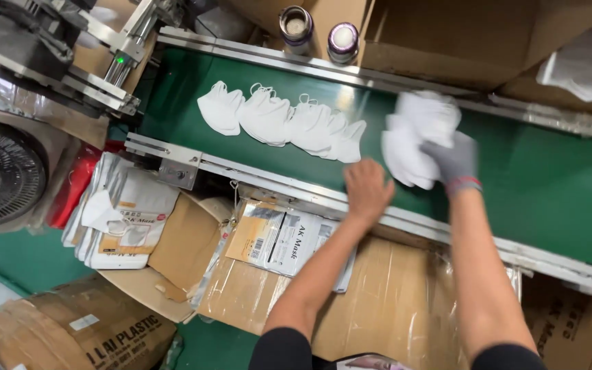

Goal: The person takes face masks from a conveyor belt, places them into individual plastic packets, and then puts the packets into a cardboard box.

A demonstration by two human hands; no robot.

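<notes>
item: a bundle of white masks [419, 137], held above the green conveyor belt [549, 185] near its front rail, clasped by the right hand [455, 163], which is covered by a grey glove with a red cuff and is closed around the bundle.
item: the left hand [368, 188], bare, seen from the back over the front edge of the belt, just beside the bundle; whether it is open or closed cannot be told.
item: a row of white masks [282, 123], overlapped and laid flat on the belt to the left of the hands.
item: printed mask pouches [286, 240], stacked on plastic-wrapped cardboard below the rail.
item: further pouches [125, 219], piled at the left.
item: two cans [320, 31], set behind the belt.
item: a black fan [1, 175], placed at the far left.
</notes>
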